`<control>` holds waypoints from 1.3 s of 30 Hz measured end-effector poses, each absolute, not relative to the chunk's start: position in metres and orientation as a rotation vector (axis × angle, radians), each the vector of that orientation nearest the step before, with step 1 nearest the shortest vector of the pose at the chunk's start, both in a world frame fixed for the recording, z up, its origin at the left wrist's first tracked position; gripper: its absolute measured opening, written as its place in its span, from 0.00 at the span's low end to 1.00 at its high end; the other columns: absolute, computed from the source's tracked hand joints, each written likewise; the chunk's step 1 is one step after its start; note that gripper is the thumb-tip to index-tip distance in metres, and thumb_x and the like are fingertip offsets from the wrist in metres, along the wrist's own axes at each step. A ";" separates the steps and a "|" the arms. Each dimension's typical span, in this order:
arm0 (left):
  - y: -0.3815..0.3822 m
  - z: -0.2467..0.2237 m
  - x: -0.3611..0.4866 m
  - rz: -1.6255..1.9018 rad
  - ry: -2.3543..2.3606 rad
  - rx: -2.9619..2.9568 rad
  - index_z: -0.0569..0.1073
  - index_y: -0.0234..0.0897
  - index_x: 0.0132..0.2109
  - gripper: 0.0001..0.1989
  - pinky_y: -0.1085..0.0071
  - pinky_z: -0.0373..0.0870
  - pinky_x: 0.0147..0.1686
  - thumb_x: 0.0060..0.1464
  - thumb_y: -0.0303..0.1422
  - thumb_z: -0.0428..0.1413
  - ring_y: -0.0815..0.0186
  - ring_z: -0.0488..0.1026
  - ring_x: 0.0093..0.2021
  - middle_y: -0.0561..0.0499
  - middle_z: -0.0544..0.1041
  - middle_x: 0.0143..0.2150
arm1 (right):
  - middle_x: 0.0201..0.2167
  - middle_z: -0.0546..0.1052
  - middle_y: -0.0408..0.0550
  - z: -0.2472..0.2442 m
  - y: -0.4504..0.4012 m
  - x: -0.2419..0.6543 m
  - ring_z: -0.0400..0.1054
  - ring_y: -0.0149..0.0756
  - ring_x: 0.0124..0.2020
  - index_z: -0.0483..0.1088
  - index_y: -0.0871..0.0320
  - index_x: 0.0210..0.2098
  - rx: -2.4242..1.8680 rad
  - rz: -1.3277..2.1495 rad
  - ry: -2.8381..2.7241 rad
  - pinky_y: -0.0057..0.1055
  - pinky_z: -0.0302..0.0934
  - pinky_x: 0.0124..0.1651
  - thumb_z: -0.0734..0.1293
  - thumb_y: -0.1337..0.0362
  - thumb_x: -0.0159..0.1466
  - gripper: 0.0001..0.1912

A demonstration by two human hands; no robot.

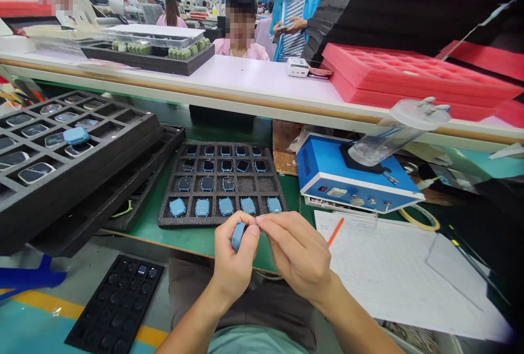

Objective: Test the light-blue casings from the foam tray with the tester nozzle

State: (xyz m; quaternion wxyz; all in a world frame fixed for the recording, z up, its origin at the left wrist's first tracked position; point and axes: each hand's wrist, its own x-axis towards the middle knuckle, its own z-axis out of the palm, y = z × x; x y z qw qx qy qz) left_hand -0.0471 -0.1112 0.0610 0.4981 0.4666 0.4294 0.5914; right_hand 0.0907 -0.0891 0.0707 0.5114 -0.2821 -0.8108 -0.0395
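My left hand (234,258) is closed around a blue watch case (238,235), held up in front of the bench edge. Close against it, my right hand (298,247) pinches with thumb and fingertips; whatever lies between them is too small to make out. Just beyond both hands lies a black foam tray (257,184) with rows of pockets. Its front row holds several blue watch cases (226,206), and dark-faced ones (207,183) sit in the rows behind.
Stacked foam trays (77,171) with watch frames stand at the left. A blue machine (356,179) carries a clear cylinder (385,130) at the right, near paper sheets (380,267) and an orange pen (335,232). Red foam trays (409,78) occupy the shelf; people are beyond it.
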 end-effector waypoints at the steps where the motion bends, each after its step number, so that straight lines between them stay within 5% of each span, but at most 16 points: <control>1: -0.111 0.062 -0.047 1.435 1.051 1.144 0.67 0.39 0.31 0.14 0.74 0.52 0.20 0.63 0.39 0.55 0.72 0.54 0.20 0.59 0.59 0.20 | 0.38 0.83 0.56 0.071 -0.089 0.090 0.77 0.41 0.38 0.74 0.60 0.52 -0.675 -0.096 -1.953 0.36 0.75 0.37 0.64 0.79 0.66 0.18; 39: -0.117 0.061 -0.050 1.393 0.866 0.943 0.66 0.38 0.31 0.12 0.78 0.53 0.15 0.62 0.38 0.55 0.74 0.57 0.16 0.59 0.65 0.17 | 0.38 0.83 0.59 0.067 -0.097 0.085 0.77 0.41 0.41 0.75 0.66 0.52 -0.605 -0.110 -1.965 0.35 0.74 0.38 0.64 0.82 0.65 0.18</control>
